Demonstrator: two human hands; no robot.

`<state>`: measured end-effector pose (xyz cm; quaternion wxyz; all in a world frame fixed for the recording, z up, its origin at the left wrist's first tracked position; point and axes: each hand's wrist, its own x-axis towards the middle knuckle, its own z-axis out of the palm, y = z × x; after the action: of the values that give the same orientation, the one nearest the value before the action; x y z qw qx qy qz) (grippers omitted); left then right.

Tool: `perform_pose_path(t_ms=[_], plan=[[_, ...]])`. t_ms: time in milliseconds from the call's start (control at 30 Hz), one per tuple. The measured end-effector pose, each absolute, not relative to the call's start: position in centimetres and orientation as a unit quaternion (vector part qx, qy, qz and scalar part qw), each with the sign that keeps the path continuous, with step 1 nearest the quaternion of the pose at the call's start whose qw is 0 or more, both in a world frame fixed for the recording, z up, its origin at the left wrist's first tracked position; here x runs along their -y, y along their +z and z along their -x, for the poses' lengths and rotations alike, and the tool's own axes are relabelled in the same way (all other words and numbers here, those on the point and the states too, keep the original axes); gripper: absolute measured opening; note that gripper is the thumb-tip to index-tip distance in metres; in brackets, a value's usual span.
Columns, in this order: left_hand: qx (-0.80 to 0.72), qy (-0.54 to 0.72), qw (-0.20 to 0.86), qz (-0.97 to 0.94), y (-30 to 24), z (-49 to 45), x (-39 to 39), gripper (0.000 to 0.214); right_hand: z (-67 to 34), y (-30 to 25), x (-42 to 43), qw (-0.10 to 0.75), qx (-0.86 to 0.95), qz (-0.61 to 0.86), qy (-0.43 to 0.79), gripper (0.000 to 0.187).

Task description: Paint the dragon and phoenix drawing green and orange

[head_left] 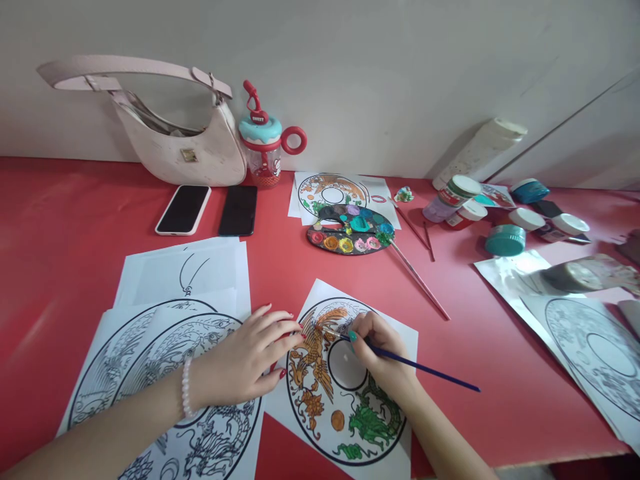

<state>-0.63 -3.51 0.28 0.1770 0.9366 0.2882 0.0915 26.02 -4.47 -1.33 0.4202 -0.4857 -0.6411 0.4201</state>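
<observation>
My right hand (384, 350) grips a paintbrush (425, 368) with a dark blue handle. The brush tip rests at the orange bird on a round printed drawing (345, 427), where a green dragon and an orange disc are also coloured. My left hand (250, 360), fingers spread, lies flat across the left edge of this sheet and over a stack of uncoloured drawings (150, 413). A dark paint palette (350, 230) with several colours sits behind the sheet, and a second brush (419, 277) leans on its right end.
Behind stand a white handbag (185, 157), a cup with a red straw (263, 150) and two phones (183, 210). Several paint jars (505, 240) and a white bottle (480, 153) are at the right. Another person's hand (623, 273) shows at the right edge, near more drawings (595, 353).
</observation>
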Motion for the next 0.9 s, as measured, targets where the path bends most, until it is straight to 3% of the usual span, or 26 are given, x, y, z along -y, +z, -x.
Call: perform_pose_path(t_ms=[900], plan=[[-0.287, 0.089, 0.172, -0.938, 0.33, 0.64, 3.53, 0.052, -25.9, -0.77, 4.44, 0.391, 0.653, 0.492, 0.422, 0.02]])
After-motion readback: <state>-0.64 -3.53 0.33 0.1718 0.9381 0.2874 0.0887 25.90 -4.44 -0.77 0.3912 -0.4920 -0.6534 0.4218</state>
